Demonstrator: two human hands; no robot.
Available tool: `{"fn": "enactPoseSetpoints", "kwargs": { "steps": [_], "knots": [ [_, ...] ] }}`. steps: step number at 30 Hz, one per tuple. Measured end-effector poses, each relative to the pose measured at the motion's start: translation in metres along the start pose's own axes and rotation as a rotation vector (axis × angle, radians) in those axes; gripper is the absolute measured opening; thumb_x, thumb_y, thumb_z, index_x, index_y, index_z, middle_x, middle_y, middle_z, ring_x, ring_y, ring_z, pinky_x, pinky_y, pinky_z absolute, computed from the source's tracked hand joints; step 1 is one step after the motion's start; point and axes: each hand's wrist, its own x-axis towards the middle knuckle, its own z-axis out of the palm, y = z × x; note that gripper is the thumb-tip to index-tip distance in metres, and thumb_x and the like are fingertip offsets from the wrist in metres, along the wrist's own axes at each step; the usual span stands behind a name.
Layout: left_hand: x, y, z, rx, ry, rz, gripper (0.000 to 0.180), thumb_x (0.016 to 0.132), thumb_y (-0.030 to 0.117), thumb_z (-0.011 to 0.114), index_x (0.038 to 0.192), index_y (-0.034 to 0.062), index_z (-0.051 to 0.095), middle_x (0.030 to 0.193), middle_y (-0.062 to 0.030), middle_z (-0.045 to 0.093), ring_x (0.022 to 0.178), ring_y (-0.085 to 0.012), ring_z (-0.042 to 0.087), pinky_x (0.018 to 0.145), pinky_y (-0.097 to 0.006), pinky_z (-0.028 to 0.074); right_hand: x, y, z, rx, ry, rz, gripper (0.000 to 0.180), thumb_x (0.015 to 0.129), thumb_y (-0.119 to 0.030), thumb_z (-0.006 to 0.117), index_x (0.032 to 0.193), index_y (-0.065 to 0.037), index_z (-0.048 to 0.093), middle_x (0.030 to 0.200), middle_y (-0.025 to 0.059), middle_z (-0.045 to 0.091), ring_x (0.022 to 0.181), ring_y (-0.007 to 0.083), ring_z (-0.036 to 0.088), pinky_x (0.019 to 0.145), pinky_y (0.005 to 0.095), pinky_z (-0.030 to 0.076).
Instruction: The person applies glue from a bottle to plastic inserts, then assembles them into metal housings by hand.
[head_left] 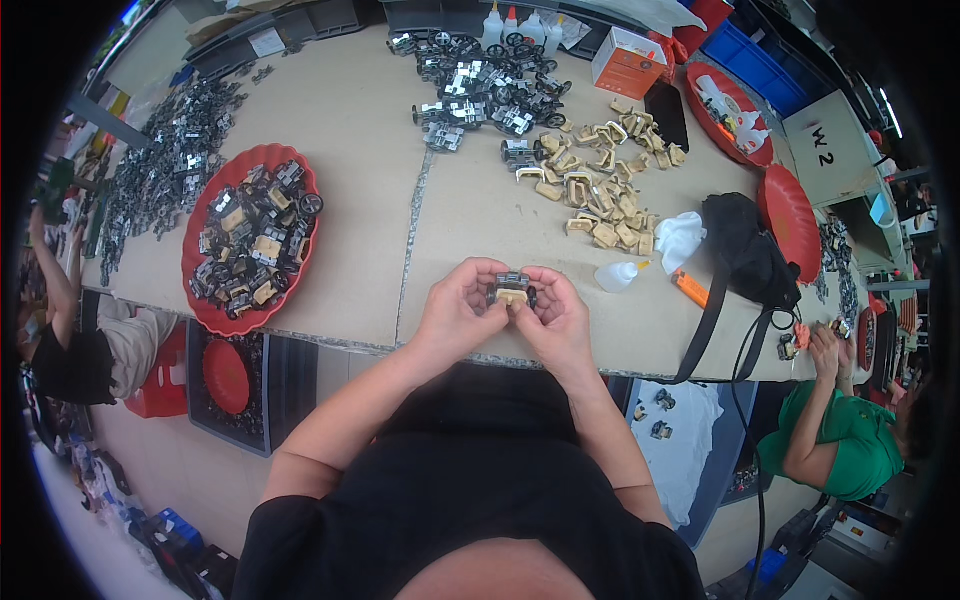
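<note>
Near the front edge of the table, my left hand (pixel 452 312) and my right hand (pixel 560 318) pinch a small toy vehicle chassis (pixel 513 280) between them. It is dark grey with black wheels, and a tan plastic piece (pixel 511 297) sits on its near side under my thumbs. My fingers hide part of it. Beyond my hands lies a heap of tan plastic pieces (pixel 600 190). Farther back is a pile of grey and silver wheeled chassis (pixel 470 90). A white squeeze bottle (pixel 615 276) with a yellow tip lies right of my right hand.
At left stands a scalloped red tray (pixel 190 262) heaped with toy vehicles; loose grey parts (pixel 165 160) spread behind it. A black bag (pixel 745 245), orange cutter (pixel 690 288), white tissue (pixel 680 238) and orange box (pixel 628 62) are at right. A co-worker in green (pixel 840 440) sits there.
</note>
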Motion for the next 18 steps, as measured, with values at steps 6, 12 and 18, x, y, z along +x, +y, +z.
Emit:
{"fn": "enactPoseSetpoints", "kwargs": {
  "steps": [6, 12, 18],
  "knots": [
    [-0.0004, 0.0006, 0.0006, 0.006, 0.006, 0.022, 0.027, 0.075, -0.004, 0.056, 0.100, -0.0017, 0.047, 0.087, -0.0062, 0.056, 0.072, -0.0048, 0.053, 0.061, -0.018, 0.045, -0.0009, -0.0007, -0.0005, 0.000, -0.008, -0.020, 0.034, 0.076, 0.005, 0.053, 0.108, 0.003, 0.043, 0.097, 0.0093, 0.054, 0.087, 0.0112, 0.054, 0.072, 0.0218, 0.045],
    [-0.0020, -0.0021, 0.0007, 0.022, 0.015, 0.010, 0.026, 0.075, -0.003, 0.056, 0.100, -0.0007, 0.047, 0.086, -0.0057, 0.056, 0.070, -0.0043, 0.053, 0.059, -0.018, 0.045, -0.0011, 0.0002, 0.0004, -0.027, 0.003, 0.002, 0.034, 0.075, 0.006, 0.054, 0.108, 0.003, 0.043, 0.096, 0.0089, 0.054, 0.087, 0.0117, 0.054, 0.075, 0.0230, 0.045],
    [-0.0018, -0.0042, 0.0007, 0.088, 0.035, 0.023, 0.025, 0.075, -0.002, 0.056, 0.098, -0.0003, 0.048, 0.083, -0.0041, 0.056, 0.068, -0.0032, 0.052, 0.058, -0.018, 0.044, -0.0022, -0.0017, 0.0011, -0.014, -0.001, -0.002, 0.034, 0.075, 0.006, 0.053, 0.107, 0.003, 0.044, 0.096, 0.0086, 0.054, 0.087, 0.0115, 0.054, 0.075, 0.0229, 0.045]
  ]
}}
